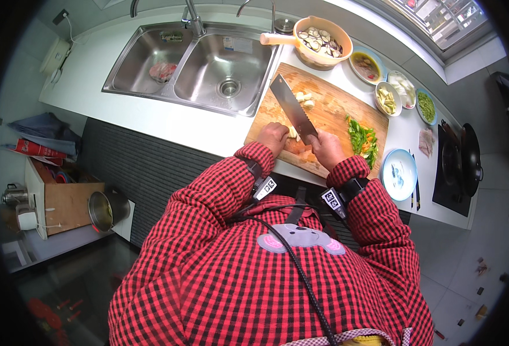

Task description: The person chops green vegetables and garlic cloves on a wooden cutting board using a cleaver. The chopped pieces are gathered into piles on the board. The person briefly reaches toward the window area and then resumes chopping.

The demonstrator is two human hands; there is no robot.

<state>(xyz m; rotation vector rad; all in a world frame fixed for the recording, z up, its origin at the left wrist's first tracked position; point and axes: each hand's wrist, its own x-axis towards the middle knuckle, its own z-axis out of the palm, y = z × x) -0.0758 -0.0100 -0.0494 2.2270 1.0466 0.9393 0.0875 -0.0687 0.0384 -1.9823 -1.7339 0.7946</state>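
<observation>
My right hand (326,149) is closed around the handle of a kitchen cleaver (292,107), whose broad blade points up and left over the wooden cutting board (323,88). At the board's near left part, my left hand (274,137) rests with its fingertips on a pale garlic clove (293,132), just left of the blade. More peeled garlic cloves (308,103) lie beyond the blade. Sliced green and orange peppers (362,139) form a pile on the right side of the board.
A double steel sink (230,65) lies left, with bagged meat (162,72) inside. Behind the board stands an orange colander (323,43) of sliced eggplant. Rightward are a bowl of soup-like liquid (365,67), small food bowls (386,98), an empty plate (399,174), chopsticks (417,190) and a wok (470,160).
</observation>
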